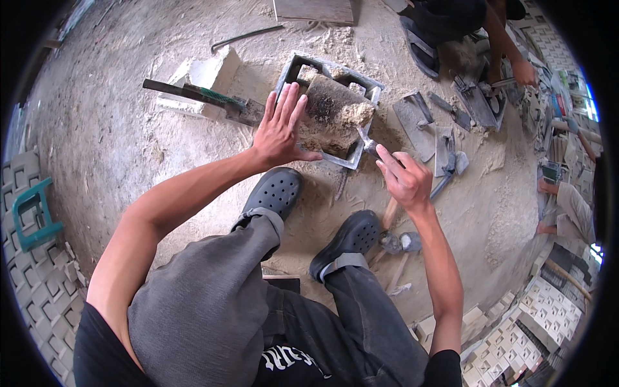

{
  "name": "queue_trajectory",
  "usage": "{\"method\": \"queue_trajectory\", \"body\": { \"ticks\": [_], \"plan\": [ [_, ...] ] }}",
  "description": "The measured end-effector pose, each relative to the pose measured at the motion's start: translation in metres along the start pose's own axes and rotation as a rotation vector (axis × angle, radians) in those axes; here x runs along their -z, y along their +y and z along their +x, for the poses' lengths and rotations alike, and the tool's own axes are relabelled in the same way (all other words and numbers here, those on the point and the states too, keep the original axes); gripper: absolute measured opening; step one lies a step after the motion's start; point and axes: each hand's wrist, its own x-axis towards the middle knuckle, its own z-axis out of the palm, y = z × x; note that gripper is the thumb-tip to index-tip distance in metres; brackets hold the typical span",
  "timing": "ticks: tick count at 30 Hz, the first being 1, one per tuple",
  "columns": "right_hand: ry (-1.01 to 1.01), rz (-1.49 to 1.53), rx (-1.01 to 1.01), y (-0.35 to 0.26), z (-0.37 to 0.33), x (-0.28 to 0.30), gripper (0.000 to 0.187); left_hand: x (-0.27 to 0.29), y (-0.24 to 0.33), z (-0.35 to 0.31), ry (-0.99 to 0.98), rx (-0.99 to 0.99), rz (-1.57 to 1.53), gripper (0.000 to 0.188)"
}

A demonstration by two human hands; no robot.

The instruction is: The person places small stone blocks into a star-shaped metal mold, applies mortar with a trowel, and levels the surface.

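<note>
A grey metal mould frame (351,157) lies on the dusty ground in front of my feet. Inside it sits a rough block (329,97) with a dark, sooty-looking top. Crumbly sand-coloured material (356,116) is heaped on the block's right side. My left hand (278,132) lies flat with its fingers stretched out along the left side of the frame, palm down. In my right hand (409,180) is the dark handle of a small trowel (369,143). Its narrow metal end points up-left and meets the crumbly heap.
Left of the frame, a dark bar (171,88) rests across a pale block (222,71). Flat metal floats (411,126) and a hammer (390,242) lie to the right. Another person (445,22) works at the upper right. A green stool (29,219) stands far left; patterned tiles (548,309) are lower right.
</note>
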Motion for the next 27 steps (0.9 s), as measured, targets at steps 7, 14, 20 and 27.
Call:
{"method": "queue_trajectory", "body": {
  "ticks": [7,14,20,27],
  "plan": [
    [0.028,-0.021,0.027,-0.001,-0.002,0.001,0.048,0.005,0.0,0.013,-0.014,0.112,-0.026,0.139],
    [0.036,-0.087,0.072,-0.003,0.0,0.0,0.043,0.005,-0.014,0.017,0.034,0.167,-0.022,0.148],
    [0.079,-0.103,0.065,-0.003,-0.011,-0.006,0.043,0.008,-0.036,0.009,0.063,0.117,0.01,0.145],
    [0.053,-0.128,0.085,-0.006,-0.014,-0.006,0.044,0.011,-0.032,0.001,0.063,0.109,0.019,0.146]
  ]
}}
